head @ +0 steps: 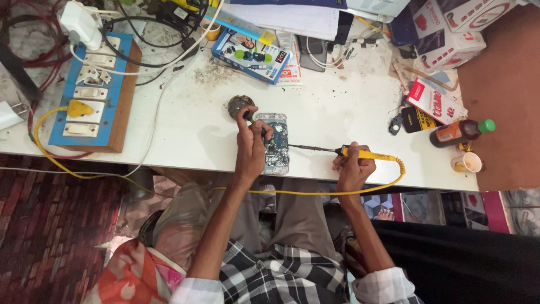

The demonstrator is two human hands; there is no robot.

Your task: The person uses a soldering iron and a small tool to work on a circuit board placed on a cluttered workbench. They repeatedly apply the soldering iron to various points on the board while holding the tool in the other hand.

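On the white workbench (349, 112), near its front edge, the opened phone (275, 143) lies flat under the left hand (250, 147), fingers curled on it. The right hand (352, 164) grips the yellow soldering iron (368, 153) closed. Exposed board looks fragile; holding it by edges seems safest.

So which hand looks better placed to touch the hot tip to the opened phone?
The right hand, probably: it grips the yellow soldering iron, tip aimed at the opened phone. The left hand rests on the phone.
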